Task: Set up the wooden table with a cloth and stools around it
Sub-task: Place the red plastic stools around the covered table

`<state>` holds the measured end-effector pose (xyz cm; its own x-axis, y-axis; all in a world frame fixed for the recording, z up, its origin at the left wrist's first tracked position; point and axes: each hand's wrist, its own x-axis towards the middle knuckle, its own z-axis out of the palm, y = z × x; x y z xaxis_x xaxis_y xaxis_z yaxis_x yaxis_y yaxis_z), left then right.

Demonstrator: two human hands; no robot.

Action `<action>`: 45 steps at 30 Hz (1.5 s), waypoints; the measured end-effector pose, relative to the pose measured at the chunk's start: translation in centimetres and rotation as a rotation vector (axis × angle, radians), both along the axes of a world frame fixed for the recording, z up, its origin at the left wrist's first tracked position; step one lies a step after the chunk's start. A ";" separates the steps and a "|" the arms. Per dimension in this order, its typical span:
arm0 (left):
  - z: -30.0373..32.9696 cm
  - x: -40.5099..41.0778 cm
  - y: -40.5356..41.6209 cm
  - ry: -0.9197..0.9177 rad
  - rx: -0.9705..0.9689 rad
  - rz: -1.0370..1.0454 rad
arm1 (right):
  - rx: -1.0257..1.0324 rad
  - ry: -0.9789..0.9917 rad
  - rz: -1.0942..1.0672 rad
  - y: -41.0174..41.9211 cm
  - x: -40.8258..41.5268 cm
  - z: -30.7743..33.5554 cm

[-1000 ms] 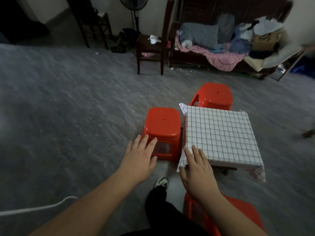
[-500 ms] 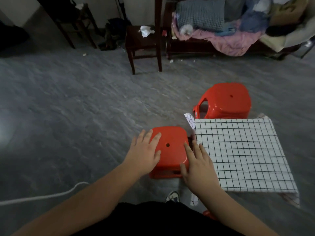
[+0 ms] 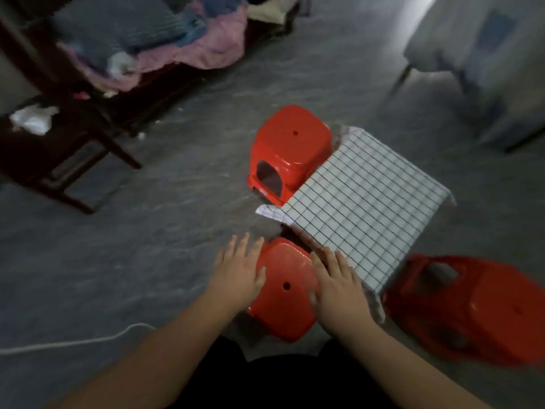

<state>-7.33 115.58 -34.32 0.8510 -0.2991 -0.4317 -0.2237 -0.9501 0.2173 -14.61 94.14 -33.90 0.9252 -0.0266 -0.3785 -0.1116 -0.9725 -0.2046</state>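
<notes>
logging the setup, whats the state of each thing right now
checked cloth: spread over the table, one corner hanging
near stool: upright, a hand on each side
far stool: upright, against the cloth edge
right stool: upright, untouched
left hand: fingers straight
right hand: fingers straight

Grey floor (image 3: 118, 261) under three red stools (image 3: 290, 152), a cloth-covered table (image 3: 365, 208), a white cord (image 3: 73, 343).

table hidden under checked cloth (image 3: 365, 202), right stool (image 3: 472, 308) motion-blurred, bench (image 3: 165, 75) cut off at top
</notes>
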 end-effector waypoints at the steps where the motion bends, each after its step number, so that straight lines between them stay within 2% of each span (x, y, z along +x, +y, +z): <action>1: -0.3 1.1 1.0 0.017 -0.016 -0.040 | -0.002 0.023 -0.090 1.3 -0.5 -0.3; 6: -2.2 4.1 3.3 0.039 -0.085 -0.245 | 0.000 0.084 -0.445 5.9 -3.1 -1.6; 11: -6.5 4.1 3.7 0.067 -0.102 -0.311 | 0.014 0.103 -0.604 7.4 -5.7 -4.9; 17: -18.2 3.1 2.2 0.097 -0.078 -0.358 | 0.105 0.105 -0.815 6.2 -8.2 -16.4; 22: -30.4 3.1 0.4 0.124 -0.048 -0.299 | 0.188 0.102 -0.968 5.0 -9.0 -28.3; 25: -34.4 2.8 -0.2 0.164 -0.105 -0.226 | 0.291 0.079 -1.034 5.2 -8.7 -32.8; 28: -35.6 2.5 0.0 0.181 -0.210 -0.162 | 0.392 -0.022 -1.134 6.1 -8.5 -34.5; 31: -35.7 2.6 0.0 0.188 -0.260 -0.125 | 0.408 -0.112 -1.182 6.6 -8.3 -34.5; 38: -35.3 2.6 -0.2 0.218 -0.282 -0.077 | 0.464 -0.114 -1.236 6.9 -7.8 -33.4; 45: -34.6 2.1 1.8 0.261 -0.320 -0.120 | 0.450 -0.114 -1.254 8.9 -9.1 -32.5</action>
